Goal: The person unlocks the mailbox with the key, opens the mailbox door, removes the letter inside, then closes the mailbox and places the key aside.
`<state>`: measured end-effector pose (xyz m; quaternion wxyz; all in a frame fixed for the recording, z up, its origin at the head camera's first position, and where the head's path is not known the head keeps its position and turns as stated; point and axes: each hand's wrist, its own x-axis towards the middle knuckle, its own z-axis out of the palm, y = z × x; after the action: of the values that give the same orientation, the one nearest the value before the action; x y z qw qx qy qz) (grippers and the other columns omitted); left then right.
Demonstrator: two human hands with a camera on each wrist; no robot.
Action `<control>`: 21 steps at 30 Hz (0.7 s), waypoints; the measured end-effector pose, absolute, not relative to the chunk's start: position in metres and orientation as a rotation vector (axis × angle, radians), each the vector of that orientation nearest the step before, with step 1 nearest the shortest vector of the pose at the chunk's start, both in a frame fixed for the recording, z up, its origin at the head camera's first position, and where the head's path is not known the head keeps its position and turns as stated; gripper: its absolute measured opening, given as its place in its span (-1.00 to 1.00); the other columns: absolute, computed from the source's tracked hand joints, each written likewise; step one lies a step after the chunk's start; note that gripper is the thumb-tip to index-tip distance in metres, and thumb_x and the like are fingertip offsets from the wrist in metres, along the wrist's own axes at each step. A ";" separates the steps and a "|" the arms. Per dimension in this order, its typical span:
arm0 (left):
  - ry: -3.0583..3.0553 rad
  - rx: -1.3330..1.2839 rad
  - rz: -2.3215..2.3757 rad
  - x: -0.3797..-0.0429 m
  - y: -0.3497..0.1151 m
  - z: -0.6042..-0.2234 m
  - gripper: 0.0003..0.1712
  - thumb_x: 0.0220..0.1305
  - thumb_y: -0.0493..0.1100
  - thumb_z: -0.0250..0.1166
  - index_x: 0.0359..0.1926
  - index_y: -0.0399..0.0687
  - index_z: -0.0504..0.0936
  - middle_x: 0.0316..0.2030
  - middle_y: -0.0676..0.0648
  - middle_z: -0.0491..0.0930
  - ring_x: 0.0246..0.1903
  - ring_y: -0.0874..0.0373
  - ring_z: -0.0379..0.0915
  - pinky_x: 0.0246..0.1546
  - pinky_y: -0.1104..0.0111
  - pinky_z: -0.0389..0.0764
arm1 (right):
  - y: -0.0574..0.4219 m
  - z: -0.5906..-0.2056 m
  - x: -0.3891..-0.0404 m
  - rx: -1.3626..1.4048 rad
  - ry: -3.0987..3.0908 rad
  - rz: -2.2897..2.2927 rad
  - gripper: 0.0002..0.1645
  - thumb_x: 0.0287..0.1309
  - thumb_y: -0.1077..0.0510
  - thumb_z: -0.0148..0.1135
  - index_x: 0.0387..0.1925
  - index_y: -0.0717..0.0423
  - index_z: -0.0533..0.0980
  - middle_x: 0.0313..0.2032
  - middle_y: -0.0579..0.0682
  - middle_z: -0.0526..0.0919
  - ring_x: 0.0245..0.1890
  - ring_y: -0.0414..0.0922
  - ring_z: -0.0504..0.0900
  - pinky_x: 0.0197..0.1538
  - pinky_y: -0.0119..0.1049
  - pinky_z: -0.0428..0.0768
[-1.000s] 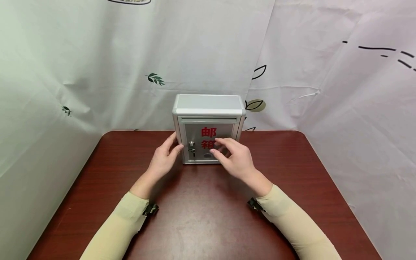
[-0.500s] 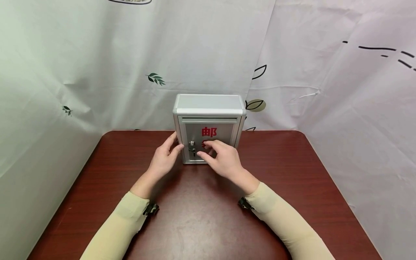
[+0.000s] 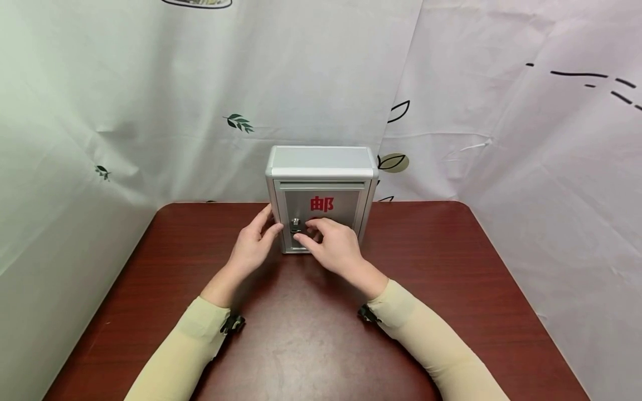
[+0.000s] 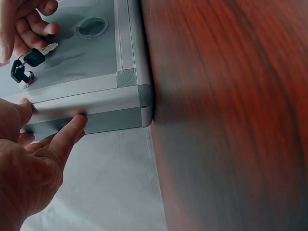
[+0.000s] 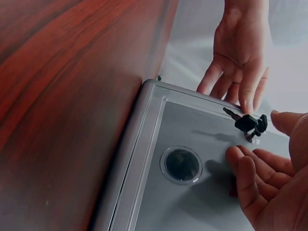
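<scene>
A silver metal mailbox [image 3: 322, 174] stands upright at the back of the table, with red characters on its front door. In the door's left part is a lock [image 3: 296, 221] with keys [image 5: 246, 123] in it, one black-headed key hanging loose. My left hand [image 3: 249, 245] rests against the box's left side, its fingers along the side and its thumb at the front edge. Before the door, my right hand [image 3: 337, 245] holds nothing. Its thumb and fingertips are spread apart right beside the keys, and it covers the lower red character in the head view.
The red-brown wooden table [image 3: 296, 340] extends around and in front of the mailbox. White patterned cloth [image 3: 321, 72] hangs close behind the box and along both sides. A round window [image 5: 181, 165] sits low in the door.
My right hand has moved left across the mailbox door to the keys. The left hand and the mailbox have stayed in place.
</scene>
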<state>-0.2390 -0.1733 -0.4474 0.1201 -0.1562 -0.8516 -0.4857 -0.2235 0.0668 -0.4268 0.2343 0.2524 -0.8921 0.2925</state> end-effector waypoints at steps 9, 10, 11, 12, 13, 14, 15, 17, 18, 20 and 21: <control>-2.474 -0.472 -1.418 -0.239 -0.173 -0.449 -0.28 0.69 -0.07 0.33 0.72 0.06 0.36 0.45 -0.22 0.60 0.46 -0.16 0.52 0.38 -0.26 0.54 | 0.057 -0.426 -0.225 0.686 -2.459 0.775 -0.58 0.40 -0.20 0.56 -0.01 0.04 0.82 -0.25 -0.13 0.82 -0.33 -0.23 0.77 -0.29 -0.17 0.75; -2.473 -0.473 -1.418 -0.240 -0.173 -0.449 -0.28 0.69 -0.07 0.33 0.72 0.06 0.36 0.45 -0.22 0.60 0.46 -0.16 0.52 0.38 -0.27 0.54 | 0.056 -0.426 -0.225 0.686 -2.458 0.775 -0.58 0.39 -0.19 0.57 -0.01 0.04 0.82 -0.26 -0.13 0.82 -0.33 -0.23 0.77 -0.29 -0.16 0.75; -2.473 -0.474 -1.419 -0.239 -0.173 -0.448 -0.28 0.69 -0.07 0.33 0.72 0.05 0.36 0.45 -0.23 0.60 0.46 -0.16 0.52 0.39 -0.27 0.53 | 0.055 -0.426 -0.225 0.684 -2.456 0.772 -0.59 0.39 -0.19 0.57 -0.02 0.04 0.82 -0.27 -0.13 0.82 -0.33 -0.23 0.77 -0.29 -0.16 0.75; -2.473 -0.474 -1.417 -0.239 -0.173 -0.448 -0.29 0.69 -0.07 0.33 0.72 0.05 0.36 0.45 -0.23 0.60 0.46 -0.17 0.52 0.39 -0.27 0.53 | 0.055 -0.426 -0.225 0.683 -2.455 0.770 -0.59 0.39 -0.19 0.57 -0.02 0.04 0.82 -0.27 -0.13 0.82 -0.34 -0.23 0.77 -0.29 -0.16 0.75; -2.474 -0.472 -1.415 -0.239 -0.173 -0.448 -0.29 0.69 -0.06 0.32 0.72 0.04 0.36 0.46 -0.23 0.60 0.46 -0.17 0.51 0.39 -0.27 0.53 | 0.054 -0.426 -0.225 0.681 -2.456 0.768 -0.59 0.39 -0.19 0.57 -0.03 0.04 0.82 -0.28 -0.13 0.82 -0.34 -0.23 0.77 -0.29 -0.16 0.75; -2.478 -0.469 -1.412 -0.239 -0.173 -0.448 -0.29 0.69 -0.06 0.32 0.72 0.05 0.36 0.46 -0.23 0.59 0.47 -0.17 0.51 0.39 -0.27 0.53 | 0.053 -0.426 -0.225 0.679 -2.457 0.768 -0.59 0.39 -0.18 0.57 -0.03 0.05 0.82 -0.29 -0.12 0.81 -0.34 -0.22 0.77 -0.30 -0.15 0.74; -2.481 -0.467 -1.410 -0.239 -0.173 -0.448 -0.29 0.70 -0.06 0.32 0.72 0.05 0.36 0.46 -0.23 0.59 0.47 -0.17 0.51 0.39 -0.27 0.52 | 0.052 -0.426 -0.225 0.676 -2.458 0.767 -0.59 0.38 -0.18 0.57 -0.03 0.05 0.82 -0.30 -0.12 0.81 -0.34 -0.21 0.77 -0.30 -0.14 0.74; -2.486 -0.462 -1.406 -0.239 -0.173 -0.448 -0.29 0.70 -0.06 0.32 0.72 0.06 0.36 0.46 -0.23 0.60 0.46 -0.18 0.51 0.39 -0.27 0.53 | 0.051 -0.427 -0.225 0.668 -2.460 0.764 -0.58 0.38 -0.19 0.57 -0.03 0.05 0.83 -0.30 -0.11 0.81 -0.35 -0.21 0.77 -0.30 -0.13 0.74; -2.487 -0.460 -1.405 -0.238 -0.173 -0.448 -0.29 0.70 -0.06 0.32 0.72 0.06 0.36 0.46 -0.23 0.60 0.46 -0.18 0.51 0.38 -0.27 0.53 | 0.050 -0.427 -0.225 0.664 -2.459 0.765 -0.57 0.38 -0.20 0.57 -0.03 0.05 0.83 -0.31 -0.11 0.81 -0.35 -0.20 0.77 -0.31 -0.12 0.74; -2.488 -0.460 -1.409 -0.239 -0.174 -0.449 -0.29 0.70 -0.06 0.32 0.73 0.06 0.35 0.45 -0.24 0.60 0.45 -0.18 0.52 0.37 -0.26 0.55 | 0.049 -0.428 -0.225 0.654 -2.455 0.764 -0.57 0.38 -0.20 0.57 -0.04 0.05 0.83 -0.31 -0.10 0.81 -0.35 -0.20 0.77 -0.31 -0.12 0.74; -2.488 -0.461 -1.409 -0.239 -0.174 -0.449 -0.29 0.70 -0.07 0.32 0.72 0.06 0.35 0.44 -0.25 0.60 0.45 -0.19 0.53 0.37 -0.26 0.55 | 0.049 -0.428 -0.225 0.648 -2.450 0.765 -0.57 0.38 -0.21 0.57 -0.05 0.05 0.83 -0.31 -0.11 0.81 -0.35 -0.20 0.77 -0.31 -0.12 0.74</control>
<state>-0.2387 -0.1736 -0.4488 0.1225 -0.1579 -0.8525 -0.4830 -0.2252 0.0488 -0.4280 0.2445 0.2372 -0.8974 0.2803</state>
